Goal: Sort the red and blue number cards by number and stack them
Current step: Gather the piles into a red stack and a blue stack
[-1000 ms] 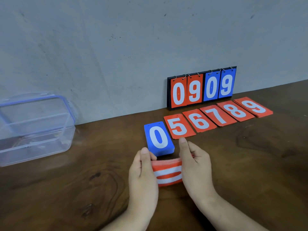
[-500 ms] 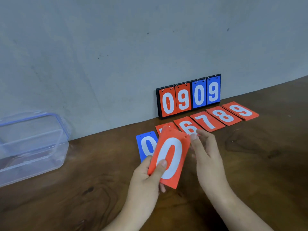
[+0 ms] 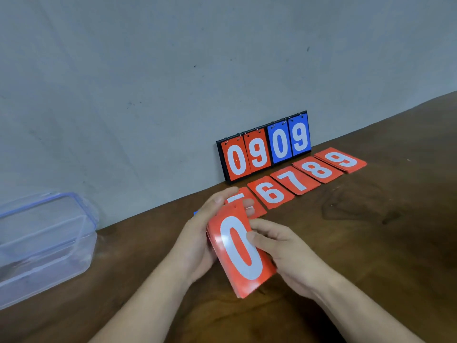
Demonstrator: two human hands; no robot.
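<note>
Head view: your camera looks forward and down, close over the brown wooden counter (image 3: 371, 243), toward the grey wall (image 3: 173, 70).

1. Lifted red 0 stack (image 3: 241, 251) off the table (image 3: 358, 243). 1.0 s ago pressed bowed on edge against the wood, now held in the air, tilted, face to camera.
2. Regripped with left hand (image 3: 197, 241). 0.5 s ago thumb on the face from below, now wrapped along the left edge, fingertips at the top.
3. Brought in right hand (image 3: 289, 258). 0.5 s ago open beside the stack, now thumb on the right edge, fingers beneath.
4. Hid blue 0 card (image 3: 195, 213) behind the left hand, down to a sliver. Half covered red 5 card (image 3: 257, 211) too.
</note>
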